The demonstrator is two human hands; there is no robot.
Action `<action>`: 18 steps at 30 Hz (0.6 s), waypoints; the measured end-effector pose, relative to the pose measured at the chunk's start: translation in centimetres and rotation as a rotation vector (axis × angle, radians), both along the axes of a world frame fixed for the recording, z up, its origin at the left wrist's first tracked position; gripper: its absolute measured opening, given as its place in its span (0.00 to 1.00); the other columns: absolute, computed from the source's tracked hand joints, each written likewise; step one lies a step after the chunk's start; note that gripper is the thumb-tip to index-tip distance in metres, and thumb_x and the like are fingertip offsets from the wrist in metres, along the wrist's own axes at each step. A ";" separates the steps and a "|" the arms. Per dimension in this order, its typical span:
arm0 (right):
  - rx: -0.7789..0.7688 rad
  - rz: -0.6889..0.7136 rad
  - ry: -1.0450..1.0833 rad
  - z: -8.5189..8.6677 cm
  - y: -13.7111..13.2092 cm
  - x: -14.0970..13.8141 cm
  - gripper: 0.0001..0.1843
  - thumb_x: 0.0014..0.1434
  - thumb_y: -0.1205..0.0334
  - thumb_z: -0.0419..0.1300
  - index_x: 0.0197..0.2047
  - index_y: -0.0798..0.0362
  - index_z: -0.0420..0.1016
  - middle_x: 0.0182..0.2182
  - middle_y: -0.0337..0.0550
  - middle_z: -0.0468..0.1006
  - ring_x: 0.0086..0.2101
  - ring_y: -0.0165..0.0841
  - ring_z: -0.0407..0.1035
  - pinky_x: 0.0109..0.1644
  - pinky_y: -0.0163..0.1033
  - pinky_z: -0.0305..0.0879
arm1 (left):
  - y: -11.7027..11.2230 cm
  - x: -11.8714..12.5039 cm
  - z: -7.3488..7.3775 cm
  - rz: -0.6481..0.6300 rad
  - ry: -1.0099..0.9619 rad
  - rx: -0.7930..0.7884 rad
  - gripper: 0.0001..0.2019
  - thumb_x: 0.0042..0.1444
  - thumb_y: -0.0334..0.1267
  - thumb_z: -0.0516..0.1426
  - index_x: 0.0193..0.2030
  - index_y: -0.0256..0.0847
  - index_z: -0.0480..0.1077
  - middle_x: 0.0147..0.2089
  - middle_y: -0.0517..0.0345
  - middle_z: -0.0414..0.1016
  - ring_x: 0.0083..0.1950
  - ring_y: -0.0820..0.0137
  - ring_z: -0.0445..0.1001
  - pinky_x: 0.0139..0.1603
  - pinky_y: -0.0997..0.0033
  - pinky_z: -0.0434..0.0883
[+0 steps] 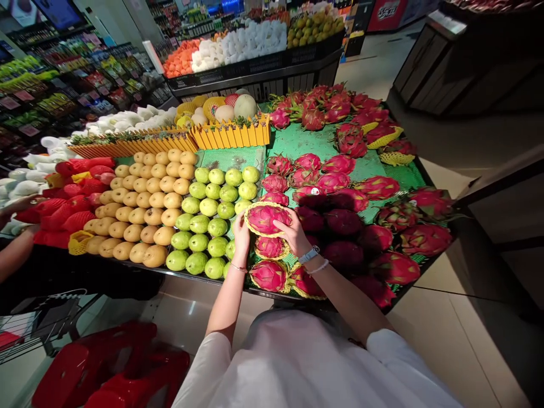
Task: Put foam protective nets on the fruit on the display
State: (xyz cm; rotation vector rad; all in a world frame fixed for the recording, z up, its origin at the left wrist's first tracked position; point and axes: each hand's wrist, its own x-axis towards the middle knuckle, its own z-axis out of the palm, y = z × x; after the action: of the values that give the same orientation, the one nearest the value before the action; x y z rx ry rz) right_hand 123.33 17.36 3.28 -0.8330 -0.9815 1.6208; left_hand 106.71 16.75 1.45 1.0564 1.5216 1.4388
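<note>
A pink dragon fruit (266,220), its edge ringed by a yellow foam net, is held between my two hands above the front of the fruit stand. My left hand (241,233) grips its left side, the fingers partly hidden. From the right, my right hand (294,233) closes on it with the thumb lying on the skin. Just below are more netted dragon fruits, one (268,275) at the front edge. Rows of green fruits (199,224) lie left of my left hand. Loose dragon fruits (345,222) in shadow lie to the right of my right hand.
Brownish round pears (136,215) and red-netted fruits (68,212) fill the stand's left side, behind a low orange fence (232,136). Another person's arm (17,255) reaches in at far left. Red plastic stools (97,362) stand on the floor at lower left.
</note>
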 end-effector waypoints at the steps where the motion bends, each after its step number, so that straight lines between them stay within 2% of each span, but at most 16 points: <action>1: -0.009 -0.010 0.025 -0.2 0.3 -0.2 0.35 0.47 0.55 0.69 0.57 0.47 0.62 0.54 0.46 0.72 0.54 0.42 0.68 0.58 0.52 0.70 | 0.1 -0.8 0.2 -0.001 0.023 0.026 0.22 0.63 0.51 0.48 0.60 0.44 0.65 0.60 0.51 0.72 0.61 0.63 0.70 0.61 0.56 0.68; 3: -0.060 -0.029 0.056 -1.1 0.7 -0.9 0.34 0.44 0.56 0.71 0.53 0.47 0.64 0.51 0.44 0.74 0.52 0.41 0.70 0.57 0.54 0.69 | 0.4 -2.1 0.5 -0.053 0.118 0.034 0.23 0.66 0.51 0.42 0.57 0.44 0.67 0.58 0.50 0.73 0.56 0.63 0.73 0.57 0.56 0.71; 5: -0.118 -0.078 0.068 -2.1 1.1 -1.5 0.34 0.42 0.57 0.72 0.51 0.47 0.65 0.49 0.43 0.76 0.50 0.41 0.71 0.56 0.57 0.70 | 0.7 -2.5 0.7 -0.149 0.320 0.006 0.23 0.67 0.49 0.41 0.55 0.42 0.69 0.58 0.50 0.74 0.56 0.63 0.73 0.57 0.57 0.71; 7: -0.141 -0.122 0.075 -3.2 1.5 -1.8 0.33 0.41 0.56 0.72 0.50 0.47 0.65 0.48 0.43 0.76 0.49 0.41 0.72 0.56 0.58 0.70 | 1.0 -2.4 0.6 -0.192 0.508 0.013 0.20 0.65 0.48 0.46 0.54 0.40 0.69 0.58 0.49 0.73 0.58 0.61 0.71 0.61 0.57 0.68; 10: -0.093 -0.146 0.034 -4.3 2.3 -1.8 0.33 0.40 0.54 0.72 0.49 0.50 0.67 0.49 0.47 0.75 0.50 0.43 0.71 0.60 0.58 0.66 | 1.3 -1.7 0.3 -0.198 0.733 0.032 0.19 0.62 0.45 0.52 0.54 0.37 0.69 0.55 0.44 0.74 0.58 0.58 0.71 0.63 0.53 0.65; 13: -0.055 -0.165 -0.035 -4.9 3.1 -1.7 0.42 0.37 0.52 0.73 0.54 0.52 0.65 0.55 0.52 0.71 0.55 0.46 0.67 0.64 0.56 0.61 | 1.6 -1.3 0.1 -0.175 0.894 0.055 0.19 0.62 0.43 0.52 0.53 0.33 0.69 0.54 0.39 0.73 0.61 0.53 0.66 0.66 0.47 0.59; 15: -0.056 -0.170 -0.063 -5.0 3.5 -1.8 0.49 0.36 0.50 0.73 0.60 0.52 0.60 0.59 0.53 0.67 0.59 0.46 0.63 0.66 0.56 0.58 | 1.8 -1.3 0.0 -0.192 0.970 0.119 0.21 0.63 0.44 0.50 0.58 0.34 0.66 0.57 0.40 0.70 0.64 0.54 0.61 0.68 0.46 0.55; 18: -0.018 -0.186 -0.155 -5.0 3.8 -1.9 0.55 0.36 0.47 0.73 0.65 0.50 0.55 0.63 0.52 0.62 0.62 0.47 0.58 0.69 0.57 0.51 | 2.0 -1.5 0.0 -0.362 1.113 0.249 0.24 0.65 0.47 0.48 0.63 0.37 0.61 0.62 0.43 0.66 0.64 0.57 0.62 0.66 0.51 0.58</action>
State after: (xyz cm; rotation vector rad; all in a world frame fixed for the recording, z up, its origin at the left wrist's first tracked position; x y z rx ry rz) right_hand 121.47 21.13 -1.70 -1.0433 -0.9672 1.4250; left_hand 105.22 18.71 1.42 2.3883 1.7013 0.7710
